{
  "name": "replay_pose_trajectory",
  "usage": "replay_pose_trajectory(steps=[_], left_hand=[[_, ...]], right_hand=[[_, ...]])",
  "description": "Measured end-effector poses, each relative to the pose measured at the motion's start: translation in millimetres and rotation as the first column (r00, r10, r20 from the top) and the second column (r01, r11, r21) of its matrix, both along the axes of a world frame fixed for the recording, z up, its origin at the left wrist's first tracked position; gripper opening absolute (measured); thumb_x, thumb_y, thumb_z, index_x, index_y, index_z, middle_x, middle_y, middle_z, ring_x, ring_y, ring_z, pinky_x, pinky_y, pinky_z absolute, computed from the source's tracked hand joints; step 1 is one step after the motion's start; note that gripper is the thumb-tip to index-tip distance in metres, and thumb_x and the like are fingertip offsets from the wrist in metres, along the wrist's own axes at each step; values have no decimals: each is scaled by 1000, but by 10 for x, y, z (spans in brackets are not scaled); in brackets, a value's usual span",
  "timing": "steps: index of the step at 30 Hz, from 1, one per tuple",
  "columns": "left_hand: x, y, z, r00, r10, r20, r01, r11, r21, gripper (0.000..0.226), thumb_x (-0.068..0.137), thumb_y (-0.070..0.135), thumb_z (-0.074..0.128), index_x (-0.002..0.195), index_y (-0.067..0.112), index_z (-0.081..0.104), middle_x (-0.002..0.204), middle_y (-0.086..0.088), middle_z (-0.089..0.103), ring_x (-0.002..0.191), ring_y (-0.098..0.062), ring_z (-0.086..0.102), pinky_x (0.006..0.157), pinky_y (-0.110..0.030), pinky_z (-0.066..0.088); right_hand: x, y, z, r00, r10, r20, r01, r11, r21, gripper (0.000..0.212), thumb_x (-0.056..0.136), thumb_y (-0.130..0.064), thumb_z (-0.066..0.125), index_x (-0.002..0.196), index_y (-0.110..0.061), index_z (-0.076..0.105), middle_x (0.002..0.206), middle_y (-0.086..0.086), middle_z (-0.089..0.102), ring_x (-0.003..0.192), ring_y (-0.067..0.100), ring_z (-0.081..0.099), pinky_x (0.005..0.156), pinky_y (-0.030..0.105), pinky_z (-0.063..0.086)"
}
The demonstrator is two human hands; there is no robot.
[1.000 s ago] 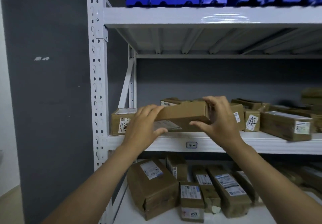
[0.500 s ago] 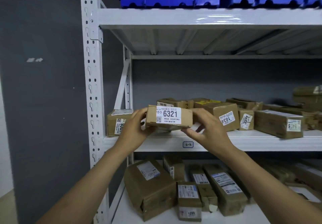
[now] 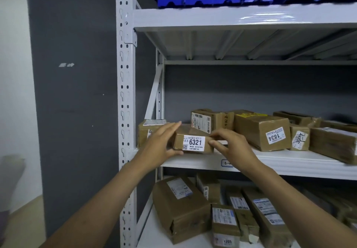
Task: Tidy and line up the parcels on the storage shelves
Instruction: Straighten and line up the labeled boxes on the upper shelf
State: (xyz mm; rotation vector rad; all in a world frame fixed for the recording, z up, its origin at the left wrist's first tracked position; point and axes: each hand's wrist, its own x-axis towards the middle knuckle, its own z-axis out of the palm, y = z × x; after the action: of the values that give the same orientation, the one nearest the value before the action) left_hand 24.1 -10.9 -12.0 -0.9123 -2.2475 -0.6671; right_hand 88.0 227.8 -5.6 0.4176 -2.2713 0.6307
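Brings parcel 6321 [image 3: 193, 143] down, label forward, onto the shelf's [image 3: 280, 163] near left edge, left hand [image 3: 158, 148] clasping one end, right hand [image 3: 232, 147] pinching the other; nearly placed.

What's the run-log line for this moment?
parcel 6321: at front of middle shelf, label facing out | left hand: holds its left end | right hand: pinches its right end

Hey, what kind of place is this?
Likely a parcel storeroom or pickup depot: white slotted steel shelving, brown taped cardboard parcels bearing numbered labels like 6321, and a bay tag on the shelf edge.
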Motion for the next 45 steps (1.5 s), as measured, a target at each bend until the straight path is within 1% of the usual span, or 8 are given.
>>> replay_pose_trajectory(steps=[5, 11, 17, 23, 27, 32, 39, 45], left_hand=[[-240, -175, -59, 970, 133, -205, -175, 964, -201, 83, 76, 59, 65, 147, 35, 30, 155, 7, 31, 147, -15, 11, 117, -50, -10], [-406, -261, -47, 935, 230, -271, -300, 920, -253, 103, 73, 64, 66, 153, 30, 10, 161, 0, 10, 149, -21, 0, 117, -44, -10], [-495, -336, -15, 927, 299, -225, -345, 915, -209, 115, 66, 66, 72, 153, 16, 14, 155, -2, 23, 144, -22, 15, 118, -40, -1], [-514, -378, 84, 952, 254, -170, -281, 946, -159, 110, 67, 58, 76, 151, 19, 18, 150, 1, 30, 136, -19, 26, 115, -32, 18], [-573, -421, 117, 961, 239, -137, -263, 945, -195, 99, 72, 51, 77, 150, 21, 23, 153, 4, 30, 140, -15, 21, 115, -31, 13], [-608, -460, 162, 970, 206, -131, -230, 952, -204, 86, 77, 43, 75, 148, 25, 29, 151, 8, 34, 138, -12, 23, 114, -29, 15], [-621, -455, 206, 983, 179, -43, -184, 967, -178, 86, 77, 38, 76, 148, 24, 30, 149, 5, 36, 136, -16, 31, 114, -33, 24], [-607, -471, 260, 982, 188, 24, -179, 959, -220, 89, 77, 38, 76, 150, 24, 26, 151, 4, 34, 137, -17, 31, 114, -35, 27]], right_hand=[[-220, -248, -38, 994, -57, 94, 32, 969, 246, 68, 81, -51, 68, 141, -39, 39, 144, -12, 44, 127, 11, 45, 99, 34, 45], [-433, -308, -47, 981, -186, 51, 142, 877, 459, 62, 89, -53, 56, 144, -33, 36, 142, -5, 45, 122, 17, 48, 91, 31, 44], [-546, -342, -30, 971, -233, 62, 167, 833, 527, 60, 91, -53, 53, 142, -25, 37, 141, 0, 45, 118, 21, 51, 92, 32, 47], [-586, -492, -50, 982, -182, 52, 185, 980, -70, 35, 89, -47, 60, 104, -20, 43, 104, 1, 56, 80, 11, 54, 63, 31, 48], [-635, -654, -125, 995, -94, 39, 100, 968, -232, 42, 87, -47, 62, 112, -27, 36, 108, -1, 60, 83, 11, 58, 71, 33, 55], [-723, -825, -127, 994, 31, 108, -11, 984, -179, 94, 84, -47, 67, 148, -40, -1, 144, -3, 46, 115, 21, 58, 93, 35, 48], [-861, -909, -74, 973, 165, 160, -148, 983, -112, 98, 85, -39, 69, 141, -59, -8, 151, -7, 39, 128, 16, 48, 102, 33, 45], [-900, -928, -19, 968, 148, 201, -131, 987, -95, 95, 87, -32, 68, 148, -44, -4, 141, 0, 51, 116, 19, 57, 94, 32, 48]])
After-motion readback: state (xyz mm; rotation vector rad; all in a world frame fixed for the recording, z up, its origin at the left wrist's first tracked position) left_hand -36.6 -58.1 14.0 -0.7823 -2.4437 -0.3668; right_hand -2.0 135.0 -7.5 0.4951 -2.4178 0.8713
